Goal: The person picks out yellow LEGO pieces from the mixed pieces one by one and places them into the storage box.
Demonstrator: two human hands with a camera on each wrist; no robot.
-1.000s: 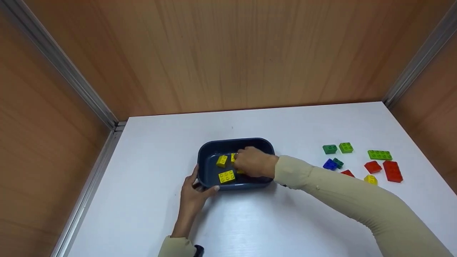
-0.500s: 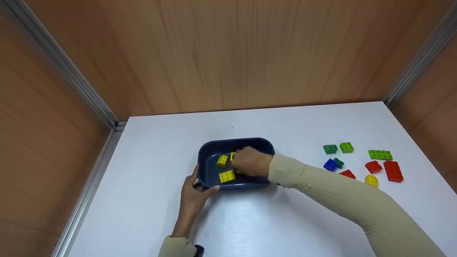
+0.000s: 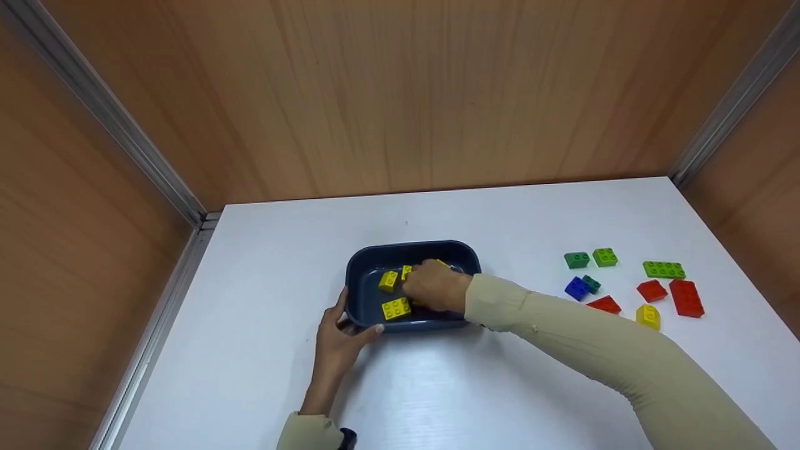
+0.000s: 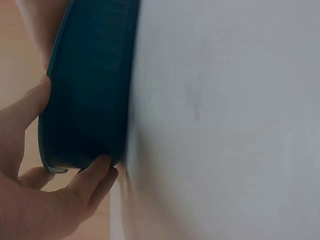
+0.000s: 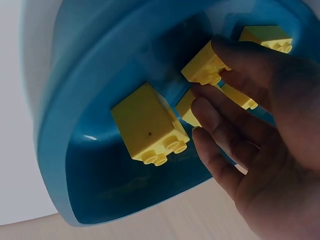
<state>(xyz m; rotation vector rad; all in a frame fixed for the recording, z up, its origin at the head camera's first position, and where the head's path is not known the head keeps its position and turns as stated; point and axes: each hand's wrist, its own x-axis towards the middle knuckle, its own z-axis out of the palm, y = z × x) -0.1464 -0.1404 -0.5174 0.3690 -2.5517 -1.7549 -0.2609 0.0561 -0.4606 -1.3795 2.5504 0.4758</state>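
A dark blue tray (image 3: 369, 255) sits on the white table, holding several yellow bricks. My left hand (image 3: 337, 340) grips its near left corner, thumb at the rim and fingers curled round the outer wall (image 4: 90, 95). Inside the tray works my right hand (image 3: 437, 287), knuckles up. In the right wrist view its thumb and fingertips pinch a yellow toy brick (image 5: 202, 65); another brick (image 5: 185, 107) lies behind the fingers. Toward the tray's end is a larger yellow brick (image 5: 145, 120), apart from the hand. Two bricks, one small (image 3: 388, 281) and one wide (image 3: 396, 308), lie left of the right hand.
On the table's right lie loose bricks: dark green (image 3: 576, 260), light green (image 3: 605, 257), long green (image 3: 664, 270), blue (image 3: 577, 288), red (image 3: 687, 298) and yellow (image 3: 648, 317). The right sleeve (image 3: 562, 331) passes in front of them. Wooden panels (image 3: 406, 94) wall the table.
My right hand and forearm have shifted slightly left within the tray, uncovering a yellow brick behind the hand and more of a red brick on the table. The left hand and tray stay put.
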